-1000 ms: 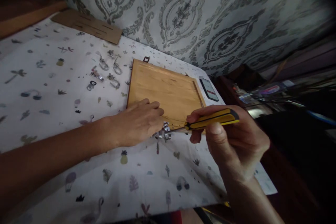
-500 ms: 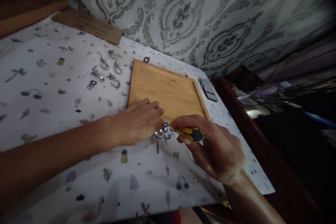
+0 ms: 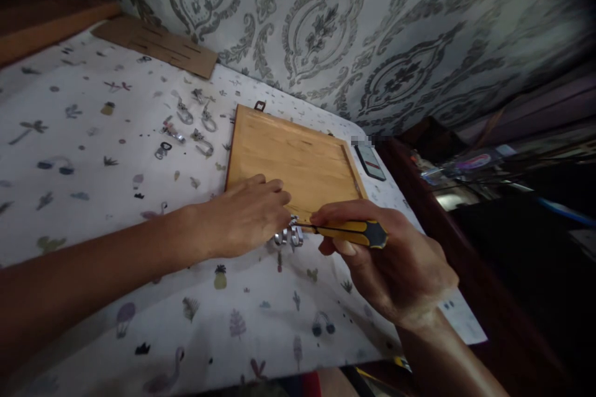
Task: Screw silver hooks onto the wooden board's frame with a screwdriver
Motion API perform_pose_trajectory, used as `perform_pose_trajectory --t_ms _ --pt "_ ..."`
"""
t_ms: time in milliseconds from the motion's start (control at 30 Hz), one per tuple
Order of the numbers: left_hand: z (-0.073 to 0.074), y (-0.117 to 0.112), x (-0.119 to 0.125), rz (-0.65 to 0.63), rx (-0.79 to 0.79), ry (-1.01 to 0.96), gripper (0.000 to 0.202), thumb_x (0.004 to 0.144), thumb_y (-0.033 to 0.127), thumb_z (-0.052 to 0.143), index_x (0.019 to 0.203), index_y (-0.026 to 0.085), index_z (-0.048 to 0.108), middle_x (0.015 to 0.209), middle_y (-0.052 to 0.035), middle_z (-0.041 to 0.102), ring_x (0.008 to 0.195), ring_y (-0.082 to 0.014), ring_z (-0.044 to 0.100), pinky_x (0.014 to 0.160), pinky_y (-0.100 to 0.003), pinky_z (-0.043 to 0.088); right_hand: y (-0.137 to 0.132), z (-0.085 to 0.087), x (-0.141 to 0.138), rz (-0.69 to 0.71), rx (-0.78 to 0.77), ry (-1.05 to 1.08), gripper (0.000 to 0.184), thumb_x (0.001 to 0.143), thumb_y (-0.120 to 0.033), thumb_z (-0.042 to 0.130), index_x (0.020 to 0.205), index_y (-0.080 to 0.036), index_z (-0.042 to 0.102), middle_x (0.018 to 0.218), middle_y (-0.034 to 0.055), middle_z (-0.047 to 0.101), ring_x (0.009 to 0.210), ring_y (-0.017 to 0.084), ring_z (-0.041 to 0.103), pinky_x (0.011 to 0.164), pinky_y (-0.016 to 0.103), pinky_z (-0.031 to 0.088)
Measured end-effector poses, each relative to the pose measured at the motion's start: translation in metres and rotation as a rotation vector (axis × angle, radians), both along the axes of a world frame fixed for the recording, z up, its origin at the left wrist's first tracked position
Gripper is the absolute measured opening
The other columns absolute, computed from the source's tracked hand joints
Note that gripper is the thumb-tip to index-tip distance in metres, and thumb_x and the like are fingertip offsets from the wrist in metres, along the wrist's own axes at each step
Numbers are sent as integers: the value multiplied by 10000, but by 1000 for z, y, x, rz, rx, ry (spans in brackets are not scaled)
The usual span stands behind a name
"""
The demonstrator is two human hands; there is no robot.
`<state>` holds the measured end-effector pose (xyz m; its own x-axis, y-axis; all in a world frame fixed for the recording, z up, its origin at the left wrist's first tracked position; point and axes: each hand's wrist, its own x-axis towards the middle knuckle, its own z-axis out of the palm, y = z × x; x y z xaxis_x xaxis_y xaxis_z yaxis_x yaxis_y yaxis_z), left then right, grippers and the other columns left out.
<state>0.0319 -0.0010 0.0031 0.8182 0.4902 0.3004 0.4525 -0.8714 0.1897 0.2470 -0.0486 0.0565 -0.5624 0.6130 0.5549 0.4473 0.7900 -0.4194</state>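
My right hand (image 3: 400,267) is closed round the yellow and black handle of a screwdriver (image 3: 356,233). Its thin shaft points left at a pair of shiny metal hose clamps (image 3: 296,237). These lie against the near edge of a wooden board (image 3: 293,161) with a raised rim. My left hand (image 3: 249,217) rests over the board's near left corner, fingers curled and pinching the clamps; its fingertips hide part of them. Whether the screwdriver tip sits in a screw is too small to tell.
Several loose metal clamps (image 3: 205,144) lie on the patterned tablecloth (image 3: 93,211) left of the board. A flat piece of cardboard (image 3: 158,46) lies by the wall, and a phone (image 3: 370,161) to the board's right. A dark wooden edge (image 3: 419,198) borders the table's right side.
My right hand has drawn back to the right with the screwdriver, so more of its shaft shows. My left hand has stayed in place at the clamps.
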Motion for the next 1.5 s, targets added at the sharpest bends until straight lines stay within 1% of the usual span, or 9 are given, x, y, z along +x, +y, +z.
perform_pose_trajectory --t_ms 233,367,433,567,700,900,1000,1100,1500 --pt "-1 1 0 0 -13 -1 137 1021 148 657 899 177 711 892 -42 667 884 -215 548 784 -359 384 1 3 -4 -27 -8 -146 131 1052 -245 603 1171 -223 652 958 39 775 647 147 711 650 275 601" --pt "0 1 0 -9 -17 -6 159 1038 176 640 895 166 707 914 -48 674 909 -221 560 800 -360 396 2 4 -8 -33 16 -211 129 1043 -249 609 1154 -223 668 841 27 751 615 157 701 608 277 588" --pt "0 1 -1 -9 -24 -13 162 1038 155 631 892 167 701 922 -45 675 911 -216 564 797 -355 395 3 4 -9 -15 -67 -121 123 1049 -285 613 1127 -215 679 864 34 752 582 141 686 550 260 576" --pt "-2 1 -4 -24 12 -49 194 1020 106 628 851 170 697 875 -54 648 861 -221 544 742 -360 365 3 3 -9 -70 -249 249 152 1041 -342 642 1022 -203 702 919 45 751 516 104 642 438 228 544" --pt "-3 2 -3 -30 44 -42 166 1017 123 645 872 172 707 858 -56 636 843 -224 533 727 -362 355 3 -2 -3 -140 -174 320 98 1012 -298 693 1038 -207 718 933 36 755 509 91 633 450 229 553" --pt "1 1 -1 -7 -5 -3 178 1003 135 676 832 177 704 848 -48 645 861 -225 541 745 -359 360 1 -10 2 -72 -78 70 119 1033 -260 654 1132 -220 706 931 34 771 640 134 719 530 240 580" --pt "0 0 -1 -15 -15 -38 191 1008 124 665 827 173 701 839 -42 647 859 -221 549 756 -359 368 0 -7 0 -52 -30 18 128 1032 -244 650 1148 -221 696 968 43 784 708 152 745 558 246 580" --pt "-3 1 -2 -23 -4 -62 176 1021 141 655 856 168 708 866 -46 659 875 -222 557 775 -361 377 -1 -3 -1 -63 12 -1 140 1029 -218 641 1161 -227 688 966 39 783 671 149 724 581 271 586" --pt "-2 2 1 -8 20 9 147 1008 157 683 867 176 719 864 -46 661 873 -228 546 757 -369 372 1 -7 1 -42 -5 4 162 1029 -199 637 1180 -232 684 963 34 773 660 139 701 551 254 576"
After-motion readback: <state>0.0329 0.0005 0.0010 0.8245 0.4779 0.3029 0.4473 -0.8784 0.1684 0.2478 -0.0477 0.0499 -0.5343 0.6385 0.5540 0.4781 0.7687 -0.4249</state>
